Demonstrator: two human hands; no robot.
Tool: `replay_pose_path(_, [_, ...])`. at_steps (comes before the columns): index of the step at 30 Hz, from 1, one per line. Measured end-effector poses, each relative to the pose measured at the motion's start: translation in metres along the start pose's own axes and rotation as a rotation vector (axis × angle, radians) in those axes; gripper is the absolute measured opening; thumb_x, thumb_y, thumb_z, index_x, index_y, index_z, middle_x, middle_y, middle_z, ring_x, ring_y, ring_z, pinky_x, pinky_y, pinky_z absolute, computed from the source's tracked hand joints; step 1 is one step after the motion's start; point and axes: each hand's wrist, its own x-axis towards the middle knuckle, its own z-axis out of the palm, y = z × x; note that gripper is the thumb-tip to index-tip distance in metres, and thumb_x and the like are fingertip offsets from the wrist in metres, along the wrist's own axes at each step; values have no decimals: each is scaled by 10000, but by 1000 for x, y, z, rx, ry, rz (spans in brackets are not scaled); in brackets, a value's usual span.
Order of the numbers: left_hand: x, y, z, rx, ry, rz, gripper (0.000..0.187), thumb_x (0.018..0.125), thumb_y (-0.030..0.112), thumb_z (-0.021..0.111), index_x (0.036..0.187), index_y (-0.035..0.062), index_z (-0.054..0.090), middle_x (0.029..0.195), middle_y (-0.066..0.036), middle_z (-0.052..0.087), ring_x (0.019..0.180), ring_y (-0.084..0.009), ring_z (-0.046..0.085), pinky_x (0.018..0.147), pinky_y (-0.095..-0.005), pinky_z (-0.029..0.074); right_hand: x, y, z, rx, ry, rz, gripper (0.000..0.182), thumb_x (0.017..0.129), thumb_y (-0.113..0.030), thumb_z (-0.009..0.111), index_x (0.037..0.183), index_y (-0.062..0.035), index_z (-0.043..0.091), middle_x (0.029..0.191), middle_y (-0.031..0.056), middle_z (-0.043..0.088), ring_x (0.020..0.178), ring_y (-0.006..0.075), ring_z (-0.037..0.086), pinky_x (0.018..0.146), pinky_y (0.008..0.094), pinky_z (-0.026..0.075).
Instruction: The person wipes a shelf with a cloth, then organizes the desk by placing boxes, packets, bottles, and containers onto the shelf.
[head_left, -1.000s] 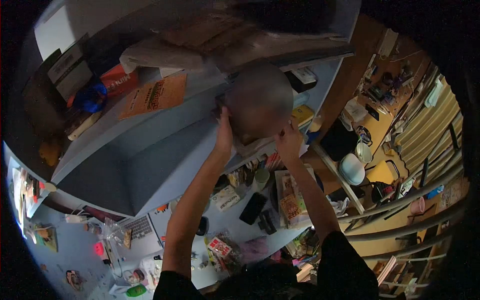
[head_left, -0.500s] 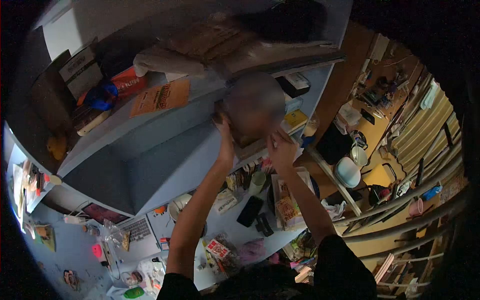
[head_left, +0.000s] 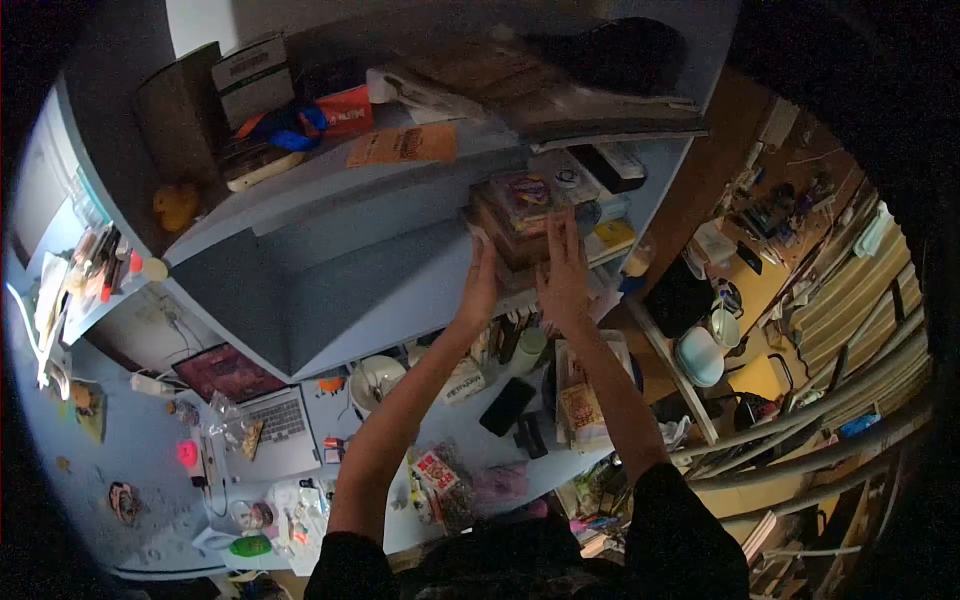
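Brown box [head_left: 514,246] — left hand [head_left: 482,284] and right hand [head_left: 565,280] raised at its front — both hands unclenched, fingers straight.

1. You have two bare hands in view: a left hand [head_left: 482,283] and a right hand [head_left: 566,280].
2. Between them you have one brown box [head_left: 515,249] (the small items stacked on top are too dim to count).
3. You can count one laptop [head_left: 268,420] on the desk below.
4. You have one white bowl [head_left: 377,376] there too.
5. You see one black phone-like slab [head_left: 507,406].
6. You have one green cup [head_left: 530,346].
7. On the upper shelf, you find one yellow duck [head_left: 176,206].
8. You also have one orange printed sheet [head_left: 403,146] up there.
9. You see one yellow box [head_left: 614,235] right of your hands.
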Motion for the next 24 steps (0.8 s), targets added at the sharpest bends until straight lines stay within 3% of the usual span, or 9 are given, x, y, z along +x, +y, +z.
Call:
replay_pose_path(3, [-36, 117, -37, -251, -28, -325, 594, 984, 306, 304, 1436, 55, 11, 1498, -156, 6, 1383, -285, 40, 1104, -365, 82, 11, -1, -1, -37, -30, -13, 646, 841, -152, 577, 1402, -99, 260, 1424, 192, 240, 1260, 384, 310, 985, 467, 358])
replay_pose_path(4, [-50, 133, -43, -297, -14, -287, 588, 982, 277, 314, 1435, 50, 17, 1499, -154, 21, 1383, -287, 38, 1104, -373, 73, 10, -3, 5, -107, 64, -45, 639, 840, -154, 584, 1394, -93, 273, 1415, 201, 251, 1262, 381, 314, 997, 468, 344])
replay_pose_path(5, [-71, 143, -51, -336, 13, -268, 583, 979, 249, 323, 1434, 45, 22, 1499, -151, 35, 1383, -289, 36, 1104, -381, 65, 9, -14, -7, 432, 151, 99, 589, 854, -198, 590, 1363, -62, 328, 1400, 206, 276, 1264, 364, 321, 1015, 457, 317])
replay_pose_path(6, [-92, 151, -60, -252, 60, -113, 602, 971, 325, 305, 1439, 60, 35, 1502, -135, 34, 1384, -282, 35, 1104, -397, 61, 13, -12, -20, 11, 265, -71, 631, 913, -410, 469, 1395, -56, 268, 1414, 186, 277, 1296, 355, 288, 1045, 484, 269])
replay_pose_path(7, [-114, 157, -71, -152, 98, 36, 629, 962, 401, 287, 1444, 75, 47, 1506, -119, 33, 1385, -275, 35, 1104, -413, 57, 34, -35, -53, 142, 324, -156, 652, 911, -464, 443, 1369, -20, 310, 1394, 188, 312, 1288, 357, 299, 1045, 490, 274])
replay_pose_path(9, [-155, 173, -94, -193, 137, 26, 604, 959, 322, 331, 1442, 69, 71, 1505, -116, 63, 1386, -284, 29, 1101, -421, 67, 48, -42, -54, 177, 331, -53, 579, 886, -367, 548, 1315, -9, 395, 1428, 168, 260, 1329, 310, 231, 1028, 461, 307])
replay_pose_path(13, [-234, 187, -119, -134, 30, -142, 677, 890, 143, 516, 1434, 68, 121, 1491, -159, 103, 1375, -324, 92, 1092, -408, 124, 76, -20, -7, -190, -276, 363, 604, 899, -440, 485, 1313, -11, 391, 1417, 167, 276, 1325, 329, 228, 1029, 463, 310])
replay_pose_path(19, [-341, 177, -133, -134, -16, -455, 687, 877, 145, 551, 1430, 72, 148, 1450, -193, 215, 1348, -291, 213, 1040, -389, 261, 70, 6, 41, 441, 202, -103, 575, 759, -510, 639, 1048, -14, 609, 1230, 137, 523, 1071, 309, 523, 842, 462, 466])
replay_pose_path(24, [-381, 172, -143, -79, 48, -467, 695, 815, 47, 547, 1412, 36, 191, 1421, -195, 287, 1327, -306, 263, 1060, -385, 227, 67, -13, 25, -130, 240, -2, 580, 742, -483, 669, 1107, -37, 601, 1173, 167, 541, 1109, 327, 477, 921, 485, 405])
